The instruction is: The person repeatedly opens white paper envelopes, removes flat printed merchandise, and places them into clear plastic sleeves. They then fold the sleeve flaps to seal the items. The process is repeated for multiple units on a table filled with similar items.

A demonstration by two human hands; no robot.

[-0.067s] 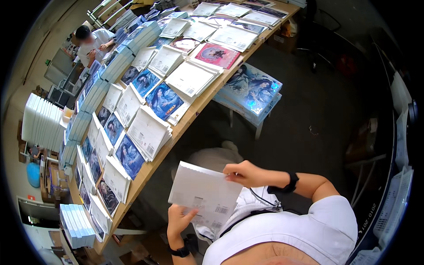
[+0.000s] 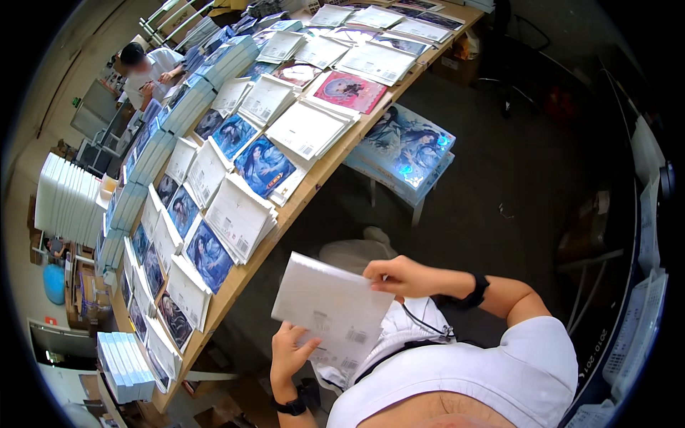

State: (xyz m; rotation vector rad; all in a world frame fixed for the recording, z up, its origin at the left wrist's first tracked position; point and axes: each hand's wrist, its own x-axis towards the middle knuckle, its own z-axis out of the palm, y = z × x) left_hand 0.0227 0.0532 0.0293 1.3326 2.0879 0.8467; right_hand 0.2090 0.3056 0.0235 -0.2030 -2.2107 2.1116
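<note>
A thin white stack of printed sleeves or sheets (image 2: 321,299), with faint barcodes, is held over my lap. My left hand (image 2: 289,353) grips it at the lower left. My right hand (image 2: 392,274) pinches its upper right corner. To the left, a long wooden table (image 2: 242,274) bears rows of white packets (image 2: 235,217) alternating with blue illustrated cards (image 2: 207,253), plus a pink one (image 2: 348,89).
A co-worker (image 2: 143,75) works beyond piles of light blue boxes (image 2: 150,150). Blue illustrated boxes (image 2: 407,153) rest on a stool right of the table. Plastic baskets (image 2: 628,342) stand at the far right; white boards (image 2: 64,192) are stacked left.
The held white stack and both hands have shifted very slightly upward, with the stack's top edge a little higher. Both hands still grip it.
</note>
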